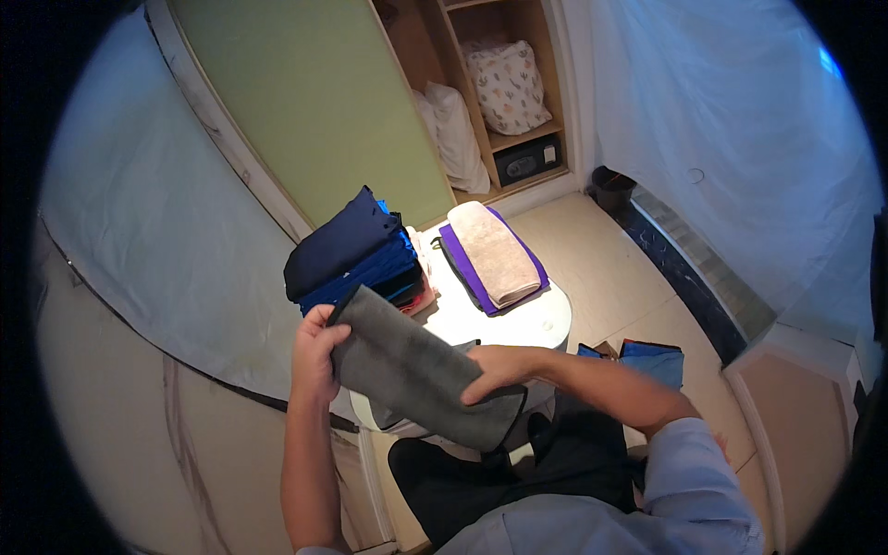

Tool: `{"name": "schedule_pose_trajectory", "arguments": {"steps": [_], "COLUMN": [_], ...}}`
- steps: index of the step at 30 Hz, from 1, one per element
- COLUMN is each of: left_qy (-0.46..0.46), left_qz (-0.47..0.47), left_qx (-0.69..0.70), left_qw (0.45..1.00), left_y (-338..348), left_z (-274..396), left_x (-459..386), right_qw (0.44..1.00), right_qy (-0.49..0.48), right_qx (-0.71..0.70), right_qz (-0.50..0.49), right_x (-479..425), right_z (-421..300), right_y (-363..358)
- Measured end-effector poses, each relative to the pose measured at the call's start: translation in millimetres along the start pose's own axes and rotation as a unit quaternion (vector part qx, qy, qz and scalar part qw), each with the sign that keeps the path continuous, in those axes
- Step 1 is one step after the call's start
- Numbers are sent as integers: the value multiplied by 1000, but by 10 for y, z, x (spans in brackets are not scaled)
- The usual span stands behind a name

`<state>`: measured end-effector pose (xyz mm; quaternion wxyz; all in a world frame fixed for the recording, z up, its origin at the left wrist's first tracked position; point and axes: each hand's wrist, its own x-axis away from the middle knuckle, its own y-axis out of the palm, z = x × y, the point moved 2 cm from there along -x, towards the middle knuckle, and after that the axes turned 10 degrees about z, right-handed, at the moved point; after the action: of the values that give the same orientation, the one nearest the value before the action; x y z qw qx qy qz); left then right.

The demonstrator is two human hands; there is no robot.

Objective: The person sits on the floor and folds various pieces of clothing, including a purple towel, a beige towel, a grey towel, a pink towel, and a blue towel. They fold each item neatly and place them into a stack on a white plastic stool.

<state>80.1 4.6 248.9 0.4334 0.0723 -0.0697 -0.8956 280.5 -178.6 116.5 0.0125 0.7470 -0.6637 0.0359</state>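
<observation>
A grey folded cloth [409, 368] with dark edging, likely a towel, is held up in front of me over the near part of a white table. My left hand [320, 347] pinches its left end, thumb on top. Across its right part lies my right hand [503, 371], thumb on the near face and fingers mostly hidden behind the far edge. Just beyond the cloth stands a stack of dark blue folded fabric [347, 243]. To its right, a folded beige towel [494, 257] rests on a purple folded cloth [451, 253], with dark grey fabric beneath.
The small white table [555, 319] has a rounded end. Blue folded fabric [652, 361] sits low at the right. Behind are an open wardrobe with pillows [454, 132], a patterned cushion [510, 87] and a black safe [528, 161]. A dark bin [612, 189] stands by white sheeting [721, 125].
</observation>
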Motion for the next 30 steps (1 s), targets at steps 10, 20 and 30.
{"name": "schedule_pose_trajectory", "arguments": {"steps": [10, 20, 30], "left_qy": [71, 330, 326], "left_qz": [-11, 73, 85], "left_qx": [-312, -607, -616], "left_qw": [947, 719, 713], "left_y": [675, 1842, 2239], "left_z": [-1136, -1380, -2062], "left_x": [-1044, -2542, -3414], "right_qw": [963, 911, 858], "right_qy": [130, 31, 103], "right_qx": [-160, -267, 6], "right_qz": [172, 312, 503], "right_x": [1063, 616, -78], "right_z": [984, 787, 1039], "right_y": [-923, -1397, -1925]}}
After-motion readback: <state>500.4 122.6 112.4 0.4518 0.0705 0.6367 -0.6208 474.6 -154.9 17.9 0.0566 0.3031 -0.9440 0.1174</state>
